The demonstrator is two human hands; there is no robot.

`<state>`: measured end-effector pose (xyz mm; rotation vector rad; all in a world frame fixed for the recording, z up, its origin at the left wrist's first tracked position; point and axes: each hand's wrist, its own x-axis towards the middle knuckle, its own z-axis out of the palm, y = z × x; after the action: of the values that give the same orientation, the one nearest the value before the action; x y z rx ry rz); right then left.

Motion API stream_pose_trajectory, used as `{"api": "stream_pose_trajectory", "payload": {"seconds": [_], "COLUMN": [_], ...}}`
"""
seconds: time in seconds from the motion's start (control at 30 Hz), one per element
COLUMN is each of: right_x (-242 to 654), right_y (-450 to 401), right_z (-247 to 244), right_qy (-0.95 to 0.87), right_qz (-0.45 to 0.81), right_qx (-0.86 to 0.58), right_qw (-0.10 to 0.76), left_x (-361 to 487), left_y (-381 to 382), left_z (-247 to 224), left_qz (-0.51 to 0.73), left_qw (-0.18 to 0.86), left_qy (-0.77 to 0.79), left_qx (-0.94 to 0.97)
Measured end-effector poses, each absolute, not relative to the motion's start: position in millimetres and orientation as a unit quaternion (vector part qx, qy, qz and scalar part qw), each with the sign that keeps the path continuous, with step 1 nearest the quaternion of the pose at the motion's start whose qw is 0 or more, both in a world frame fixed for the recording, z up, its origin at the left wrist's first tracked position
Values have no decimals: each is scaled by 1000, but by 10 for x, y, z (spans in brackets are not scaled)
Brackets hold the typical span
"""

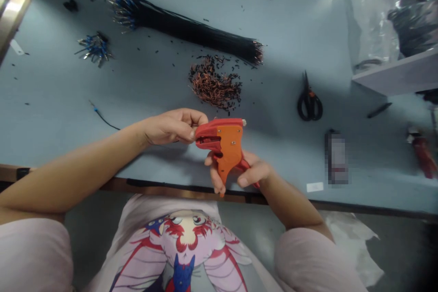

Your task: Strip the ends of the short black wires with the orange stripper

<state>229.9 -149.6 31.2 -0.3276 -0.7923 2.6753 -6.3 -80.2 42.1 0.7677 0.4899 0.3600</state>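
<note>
My right hand (251, 171) is wrapped round the handles of a red and orange wire stripper (230, 143), held over the front edge of the table. At its jaws, on the left, my left hand (176, 125) pinches a thin black wire (107, 121). The wire runs back under my left forearm and ends in a blue-collared metal terminal lying on the table. Whether the wire's other end sits inside the jaws is hidden by my fingers. Just beyond the stripper lies a heap of copper and black wire scraps (215, 84).
A long bundle of black wires (191, 27) lies at the back, near a small pile of blue terminals (94, 48). To the right are scissors (310, 100), a blurred-out dark device (337, 157), a black pen (379, 110) and a red-handled tool (422, 153). A shelf edge (397, 73) borders the right.
</note>
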Motion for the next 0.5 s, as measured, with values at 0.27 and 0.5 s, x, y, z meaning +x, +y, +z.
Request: {"api": "stream_pose_trajectory", "payload": {"seconds": [0.27,0.5], "right_x": [2287,2276], "right_y": [-1534,-1519], "right_z": [161,200], "right_qy": [-214,-226], "right_qz": [972,968], "right_qx": [30,-2], "right_qw": [89,110], "left_x": [0,-28], "left_y": [-893,-865], "left_z": [456,468], "left_qz": [134,144], "left_qw": [898,883], "left_qy": [233,251], "left_qx": [349,369]}}
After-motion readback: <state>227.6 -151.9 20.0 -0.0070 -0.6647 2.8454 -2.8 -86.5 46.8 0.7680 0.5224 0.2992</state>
